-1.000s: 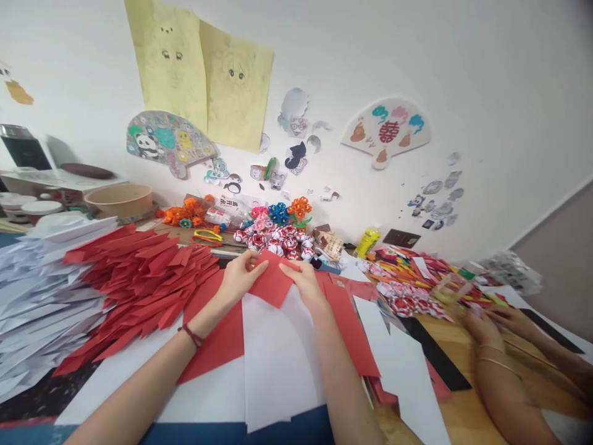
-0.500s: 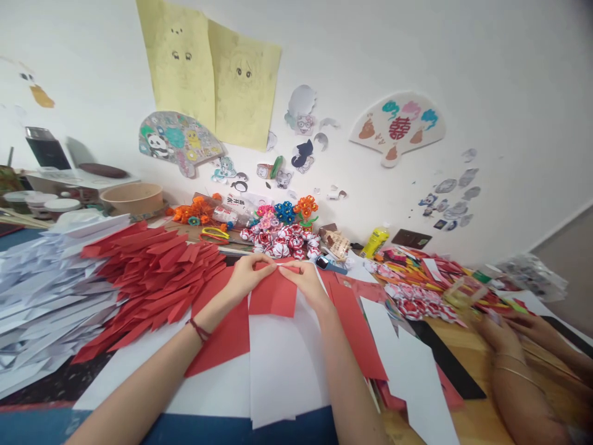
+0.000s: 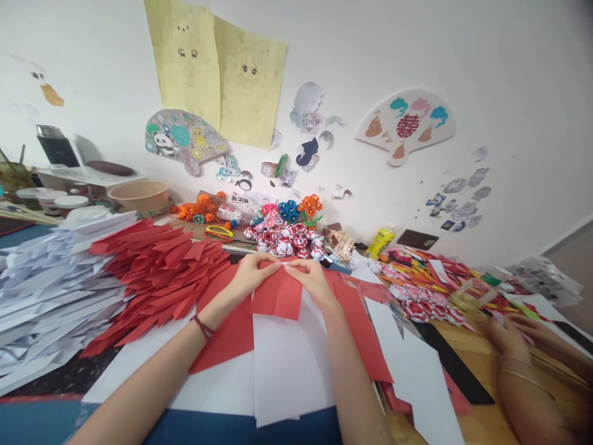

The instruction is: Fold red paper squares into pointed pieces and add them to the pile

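Both my hands meet near the top edge of a small red paper [image 3: 278, 296] with a faint crease down its middle. My left hand [image 3: 254, 272] pinches that edge with thumb and finger. On the other side of the crease, my right hand [image 3: 308, 276] pinches the same edge, fingertips close to the left ones. Below the red piece lies a white sheet [image 3: 290, 371], partly covered by it. Larger red sheets [image 3: 227, 337] spread under my left forearm, and more red paper [image 3: 364, 327] lies right of my right forearm.
Piles of folded white strips [image 3: 55, 290] and folded red strips [image 3: 162, 278] stand left. Paper flowers [image 3: 290, 238] and a yellow bottle [image 3: 380, 242] are behind. Another person's hands [image 3: 514, 334] work at the right, beside white paper [image 3: 417, 371].
The whole view has shifted slightly, so things appear a little further right. My hands keep their pinch on the red paper's top edge.
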A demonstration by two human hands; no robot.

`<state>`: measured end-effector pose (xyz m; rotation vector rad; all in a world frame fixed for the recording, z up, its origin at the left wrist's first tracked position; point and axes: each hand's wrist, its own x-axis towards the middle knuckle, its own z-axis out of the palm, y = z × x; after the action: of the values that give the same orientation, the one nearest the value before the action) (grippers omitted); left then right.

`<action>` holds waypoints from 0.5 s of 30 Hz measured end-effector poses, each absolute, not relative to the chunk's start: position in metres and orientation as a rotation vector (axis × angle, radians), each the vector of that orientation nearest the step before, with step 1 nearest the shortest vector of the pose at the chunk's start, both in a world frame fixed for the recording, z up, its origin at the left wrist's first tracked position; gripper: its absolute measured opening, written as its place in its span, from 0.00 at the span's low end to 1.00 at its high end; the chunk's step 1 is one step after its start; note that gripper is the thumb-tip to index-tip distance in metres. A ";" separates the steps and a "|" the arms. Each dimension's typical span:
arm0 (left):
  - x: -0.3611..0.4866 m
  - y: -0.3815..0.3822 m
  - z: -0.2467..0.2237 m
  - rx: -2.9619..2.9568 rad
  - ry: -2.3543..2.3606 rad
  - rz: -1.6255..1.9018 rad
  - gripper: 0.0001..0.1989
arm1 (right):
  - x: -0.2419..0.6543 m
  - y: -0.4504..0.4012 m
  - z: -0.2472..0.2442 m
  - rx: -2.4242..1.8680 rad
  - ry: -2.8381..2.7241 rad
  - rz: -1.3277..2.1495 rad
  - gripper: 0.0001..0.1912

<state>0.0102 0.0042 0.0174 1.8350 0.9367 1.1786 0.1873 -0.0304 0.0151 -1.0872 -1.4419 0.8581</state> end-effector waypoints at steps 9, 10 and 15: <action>0.012 0.000 0.020 1.732 0.879 1.189 0.13 | 0.188 -0.030 0.017 -1.048 -1.479 0.846 0.10; 0.012 -0.001 0.021 1.693 0.878 1.180 0.14 | 0.189 -0.030 0.017 -1.038 -1.490 0.839 0.10; 0.011 -0.003 0.023 1.586 0.840 1.114 0.17 | 0.189 -0.031 0.019 -1.034 -1.530 0.806 0.12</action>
<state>0.0105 -0.0034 0.0225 1.5856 0.8402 1.1137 0.1891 -0.0309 0.0188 -1.0337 -1.5298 0.8060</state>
